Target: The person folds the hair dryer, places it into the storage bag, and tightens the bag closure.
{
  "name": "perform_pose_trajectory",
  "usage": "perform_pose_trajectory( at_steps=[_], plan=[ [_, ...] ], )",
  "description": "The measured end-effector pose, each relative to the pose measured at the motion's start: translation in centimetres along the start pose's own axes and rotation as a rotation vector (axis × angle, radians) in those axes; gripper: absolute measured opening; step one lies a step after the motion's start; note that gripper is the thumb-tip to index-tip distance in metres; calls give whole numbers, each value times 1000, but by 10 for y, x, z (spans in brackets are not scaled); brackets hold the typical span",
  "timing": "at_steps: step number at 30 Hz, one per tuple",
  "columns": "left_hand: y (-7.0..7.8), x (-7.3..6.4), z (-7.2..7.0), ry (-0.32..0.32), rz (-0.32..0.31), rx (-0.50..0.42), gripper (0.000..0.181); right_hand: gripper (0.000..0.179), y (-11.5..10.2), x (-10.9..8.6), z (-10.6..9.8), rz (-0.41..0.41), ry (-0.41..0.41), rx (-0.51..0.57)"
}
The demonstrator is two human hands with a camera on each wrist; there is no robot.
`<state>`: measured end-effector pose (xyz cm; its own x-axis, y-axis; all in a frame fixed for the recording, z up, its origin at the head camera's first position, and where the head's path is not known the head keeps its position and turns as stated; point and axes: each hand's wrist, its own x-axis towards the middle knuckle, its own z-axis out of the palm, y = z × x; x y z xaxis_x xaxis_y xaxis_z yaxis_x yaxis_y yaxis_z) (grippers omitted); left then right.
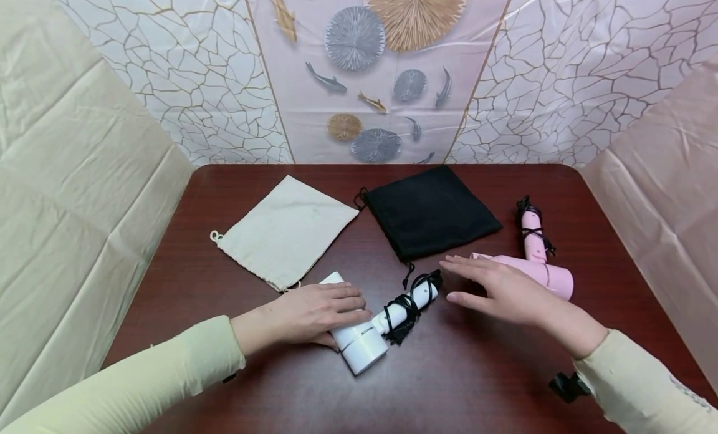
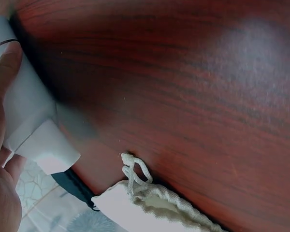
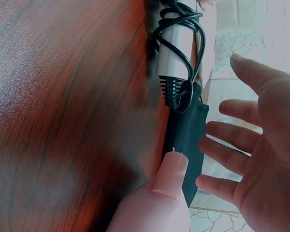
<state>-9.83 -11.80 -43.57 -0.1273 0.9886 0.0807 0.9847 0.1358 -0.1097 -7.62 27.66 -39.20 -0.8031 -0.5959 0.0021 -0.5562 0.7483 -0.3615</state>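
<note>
A white hair dryer (image 1: 364,350), its handle wrapped in a black cord (image 1: 406,309), lies at the front middle of the table. My left hand (image 1: 316,312) grips its barrel from above; in the left wrist view the thumb (image 2: 9,60) lies along one side and the fingers come round the other. My right hand (image 1: 499,290) is held palm down with fingers extended and nothing in them, between the white dryer's handle and a pink hair dryer (image 1: 558,280). It partly hides the pink barrel in the head view. The right wrist view shows the pink nozzle (image 3: 171,174) below its spread fingers.
A cream drawstring bag (image 1: 286,231) lies flat at the back left. To its right is a black drawstring bag (image 1: 432,212). The pink dryer's cord-wrapped handle (image 1: 533,231) points to the back. Fabric-covered walls (image 1: 662,191) enclose the dark red table (image 1: 426,390).
</note>
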Motion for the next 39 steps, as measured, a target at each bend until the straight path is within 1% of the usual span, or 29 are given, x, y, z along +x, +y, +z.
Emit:
perform_pose_trajectory(
  at_steps=[4,7,11,15,18,23,29,31,35,39],
  plan=[
    [1,0,0,20,-18,-10,74,56,0,2,0,-19,24,-9],
    [-1,0,-1,57,-32,-16,75,59,-1,4,0,-17,40,-5],
    [-3,-1,-5,106,-68,-25,78,64,-3,7,-4,5,75,15],
    [-4,-1,-8,134,-128,-20,80,67,-5,10,-8,28,105,43],
    [-2,0,-10,148,-177,-15,81,72,-7,13,-7,54,94,77],
    [0,3,-12,178,-250,-1,79,80,-8,22,2,111,63,134],
    [1,7,-12,202,-325,9,79,85,-9,34,15,177,35,256],
    [0,9,-13,203,-342,13,80,86,-10,38,18,185,39,304],
    [0,11,-14,214,-356,16,79,85,-13,47,23,194,73,383],
    [0,14,-14,230,-352,11,78,85,-15,55,27,206,102,456]
  ],
)
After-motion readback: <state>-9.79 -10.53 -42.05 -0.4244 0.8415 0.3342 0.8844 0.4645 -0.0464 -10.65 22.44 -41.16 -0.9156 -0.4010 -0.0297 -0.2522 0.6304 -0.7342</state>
